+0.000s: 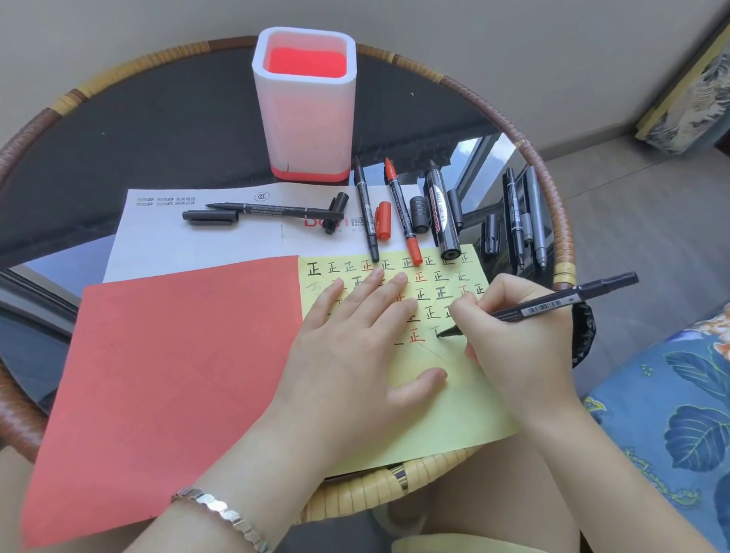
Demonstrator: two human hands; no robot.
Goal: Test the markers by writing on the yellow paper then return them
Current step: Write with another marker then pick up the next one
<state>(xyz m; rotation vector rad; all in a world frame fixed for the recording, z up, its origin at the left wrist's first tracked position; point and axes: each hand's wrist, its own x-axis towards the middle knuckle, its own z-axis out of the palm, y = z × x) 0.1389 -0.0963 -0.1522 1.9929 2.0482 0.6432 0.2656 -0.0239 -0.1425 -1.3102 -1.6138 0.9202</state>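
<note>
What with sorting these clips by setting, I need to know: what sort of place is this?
Probably a home, maybe a sitting corner by a window: a small round glass-topped table with a wicker rim, a flowered cushion beside it, and window frames mirrored in the glass.

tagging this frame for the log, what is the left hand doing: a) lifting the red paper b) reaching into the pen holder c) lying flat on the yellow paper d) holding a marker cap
c: the left hand lies flat, fingers spread, on the yellow paper, while the right hand writes with a black marker.
</note>
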